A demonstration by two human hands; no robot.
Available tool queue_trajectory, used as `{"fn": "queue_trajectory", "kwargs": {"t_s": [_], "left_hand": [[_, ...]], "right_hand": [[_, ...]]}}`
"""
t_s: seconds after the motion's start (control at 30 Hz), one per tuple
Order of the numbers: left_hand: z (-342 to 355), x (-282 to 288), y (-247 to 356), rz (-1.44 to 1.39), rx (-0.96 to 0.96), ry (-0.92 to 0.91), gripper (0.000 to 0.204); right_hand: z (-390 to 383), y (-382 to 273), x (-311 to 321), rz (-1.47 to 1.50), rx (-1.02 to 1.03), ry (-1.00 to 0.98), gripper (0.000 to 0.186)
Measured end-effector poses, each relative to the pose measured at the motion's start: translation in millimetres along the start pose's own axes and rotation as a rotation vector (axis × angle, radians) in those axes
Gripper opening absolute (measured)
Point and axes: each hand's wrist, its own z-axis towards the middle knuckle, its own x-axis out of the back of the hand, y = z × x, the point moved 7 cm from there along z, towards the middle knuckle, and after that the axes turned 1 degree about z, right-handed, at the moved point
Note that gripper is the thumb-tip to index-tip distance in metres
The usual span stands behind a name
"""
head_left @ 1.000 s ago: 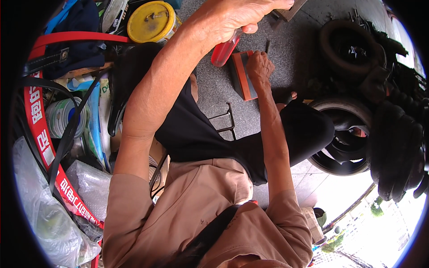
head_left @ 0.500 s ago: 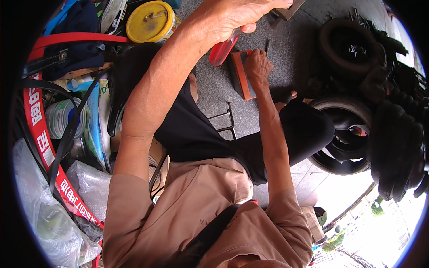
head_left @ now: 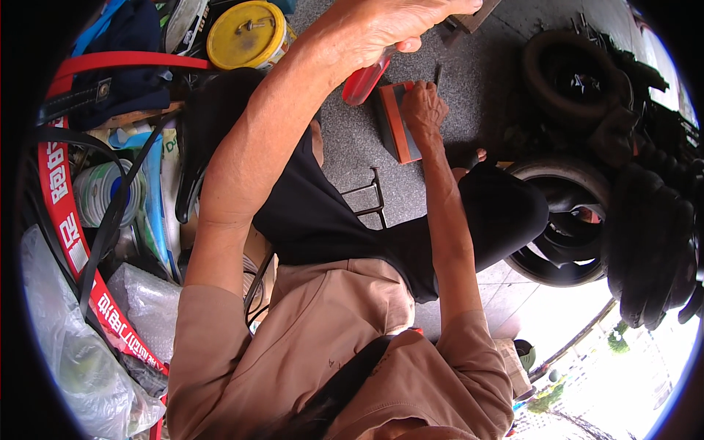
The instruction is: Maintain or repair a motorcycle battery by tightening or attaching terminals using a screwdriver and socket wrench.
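Near the top edge my left hand (head_left: 392, 29) is closed round a tool with a translucent red handle (head_left: 365, 81). The handle's end sticks out below the palm, and its far part is hidden by the hand. Lower and to the right, my right hand (head_left: 425, 108) is closed in a fist at an orange-and-grey box-like block (head_left: 400, 132) on the floor. A thin dark rod (head_left: 438, 75) shows just beyond its knuckles. What its fingers hold, if anything, is hidden.
Between my legs stands a dark metal bracket (head_left: 375, 196). Tyres (head_left: 561, 275) and black rubber inner tubes (head_left: 649, 242) crowd the right. At left are a yellow-lidded bucket (head_left: 246, 35), a red strap (head_left: 70, 227) and plastic bags (head_left: 95, 367). A brownish block (head_left: 469, 16) sits at the top.
Both hands stay almost where they were. The red handle has shifted very slightly upward.
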Motion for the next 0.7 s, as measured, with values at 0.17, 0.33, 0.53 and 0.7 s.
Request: {"fn": "queue_trajectory", "kwargs": {"t_s": [0.17, 0.33, 0.53, 0.7], "left_hand": [[0, -2, 1, 0.001, -0.002, -0.005, 0.023], [1, 0, 0, 0.014, -0.029, -0.014, 0.024], [0, 0, 1, 0.052, -0.01, 0.009, 0.022], [1, 2, 0, 0.032, -0.023, 0.029, 0.021]], "right_hand": [[1, 3, -2, -0.039, -0.019, 0.016, 0.02], [0, 2, -2, -0.011, -0.015, -0.003, 0.021], [-1, 4, -6, -0.019, -0.026, 0.004, 0.02], [2, 16, 4, 0.076, -0.01, 0.029, 0.017]]}}
